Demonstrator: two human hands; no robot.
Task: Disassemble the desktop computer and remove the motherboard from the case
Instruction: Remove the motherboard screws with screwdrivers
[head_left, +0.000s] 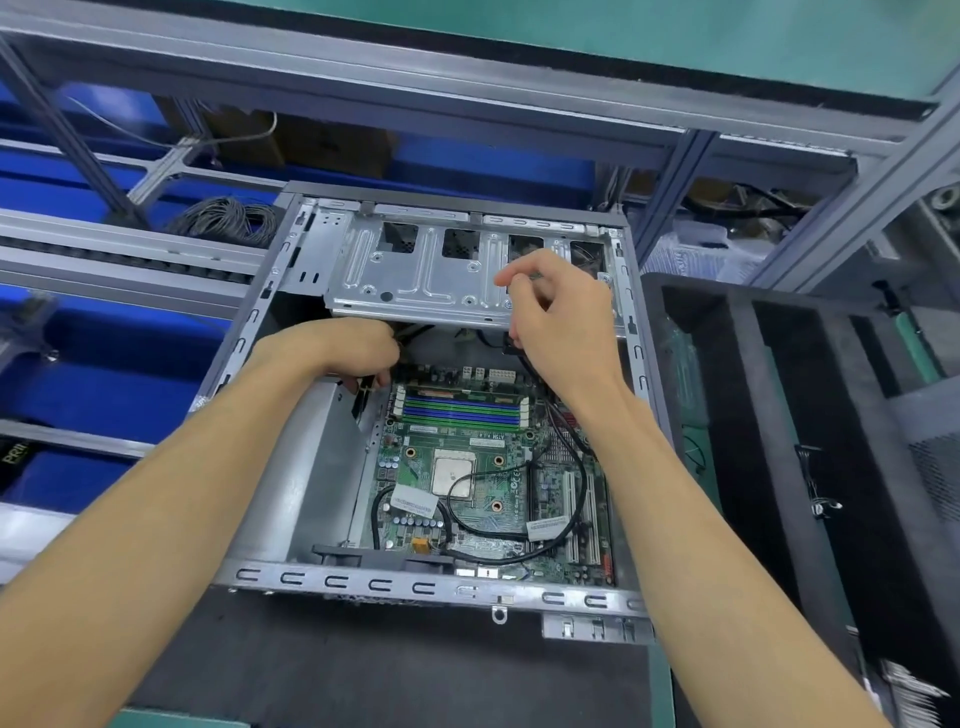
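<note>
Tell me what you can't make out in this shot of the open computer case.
- Left hand, head view: its fingertips are tucked by the motherboard's far left corner, so what they grip is hidden.
- Right hand: it pinches something small at the metal drive tray; too small to identify.
- Under that tray: shadowed, cable ends hidden.
- Printed labels on the motherboard: too small to read.
- Items on the right: blurred by the picture edge.

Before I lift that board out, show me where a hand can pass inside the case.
The bare metal bay left of the motherboard is free. Over the board, black cables loop past the processor. Under the drive cage it is crowded: left hand, right hand and cables.
</note>
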